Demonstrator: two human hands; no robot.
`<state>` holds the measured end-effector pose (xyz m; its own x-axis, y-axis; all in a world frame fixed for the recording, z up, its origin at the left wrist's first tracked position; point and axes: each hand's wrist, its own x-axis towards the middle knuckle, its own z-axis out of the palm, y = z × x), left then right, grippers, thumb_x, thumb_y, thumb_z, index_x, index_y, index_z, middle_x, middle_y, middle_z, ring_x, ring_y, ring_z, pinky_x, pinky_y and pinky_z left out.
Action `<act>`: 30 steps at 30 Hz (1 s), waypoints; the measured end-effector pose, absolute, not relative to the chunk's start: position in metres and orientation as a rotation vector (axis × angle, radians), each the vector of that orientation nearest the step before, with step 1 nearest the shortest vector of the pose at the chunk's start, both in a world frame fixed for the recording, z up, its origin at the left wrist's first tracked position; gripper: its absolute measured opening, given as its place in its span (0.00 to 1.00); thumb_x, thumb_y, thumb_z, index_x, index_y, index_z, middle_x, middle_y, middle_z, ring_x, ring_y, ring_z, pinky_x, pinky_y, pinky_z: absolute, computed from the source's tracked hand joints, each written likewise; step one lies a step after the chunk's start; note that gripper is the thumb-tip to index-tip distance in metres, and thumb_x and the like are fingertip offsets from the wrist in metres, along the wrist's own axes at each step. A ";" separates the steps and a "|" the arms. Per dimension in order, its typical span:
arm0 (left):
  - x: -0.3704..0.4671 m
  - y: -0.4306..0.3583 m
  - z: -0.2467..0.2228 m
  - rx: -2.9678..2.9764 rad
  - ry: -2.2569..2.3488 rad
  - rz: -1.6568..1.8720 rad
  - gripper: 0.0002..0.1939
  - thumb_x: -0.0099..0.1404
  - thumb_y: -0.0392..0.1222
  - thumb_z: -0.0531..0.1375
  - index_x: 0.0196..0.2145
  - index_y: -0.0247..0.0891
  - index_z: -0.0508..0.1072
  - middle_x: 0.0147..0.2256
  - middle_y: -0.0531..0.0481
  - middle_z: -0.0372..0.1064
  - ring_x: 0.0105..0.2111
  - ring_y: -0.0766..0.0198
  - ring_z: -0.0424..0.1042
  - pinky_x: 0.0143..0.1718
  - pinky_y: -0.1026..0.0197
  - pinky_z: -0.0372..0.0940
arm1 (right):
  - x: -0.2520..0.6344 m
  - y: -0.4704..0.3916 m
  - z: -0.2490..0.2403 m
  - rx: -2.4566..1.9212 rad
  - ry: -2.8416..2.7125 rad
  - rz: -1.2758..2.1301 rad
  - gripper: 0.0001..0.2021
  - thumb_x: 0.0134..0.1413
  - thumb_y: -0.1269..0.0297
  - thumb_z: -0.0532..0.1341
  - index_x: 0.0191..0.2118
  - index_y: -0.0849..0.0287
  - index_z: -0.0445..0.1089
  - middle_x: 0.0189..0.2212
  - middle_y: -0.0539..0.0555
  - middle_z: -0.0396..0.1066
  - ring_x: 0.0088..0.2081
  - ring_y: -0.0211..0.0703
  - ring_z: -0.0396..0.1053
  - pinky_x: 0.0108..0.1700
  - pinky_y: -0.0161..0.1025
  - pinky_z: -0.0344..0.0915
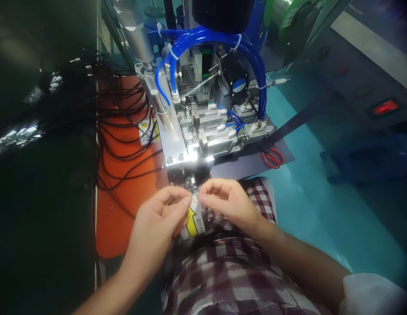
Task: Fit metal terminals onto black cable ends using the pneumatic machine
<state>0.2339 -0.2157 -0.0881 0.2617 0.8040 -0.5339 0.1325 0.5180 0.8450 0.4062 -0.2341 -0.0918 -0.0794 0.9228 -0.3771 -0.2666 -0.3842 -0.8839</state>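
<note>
My left hand [162, 212] and my right hand [228, 201] meet at the front of a metal machine [203, 131] with blue air hoses. Thumb and forefinger are pinched together on each hand. Between the fingertips run thin wires [194, 199], fine and pale with a hint of red; their ends are hidden by the fingers. Just beyond the fingertips is the machine's small metal front fixture [189, 183]. Below the hands lies a white label with a yellow arrow [192, 223].
Black cables [124, 153] lie across an orange board [114, 227] on the left. Red-handled scissors [273, 158] rest on the grey base plate at right. A green wire spool [282, 17] hangs at upper right, above a box with a lit red switch [385, 107].
</note>
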 end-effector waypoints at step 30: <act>0.232 -0.211 -0.084 1.118 1.259 0.363 0.16 0.58 0.55 0.65 0.33 0.38 0.74 0.15 0.61 0.51 0.17 0.73 0.48 0.20 0.68 0.43 | 0.427 -0.223 -0.091 -1.216 -1.210 1.701 0.05 0.54 0.69 0.61 0.28 0.62 0.68 0.24 0.48 0.68 0.25 0.32 0.62 0.27 0.32 0.59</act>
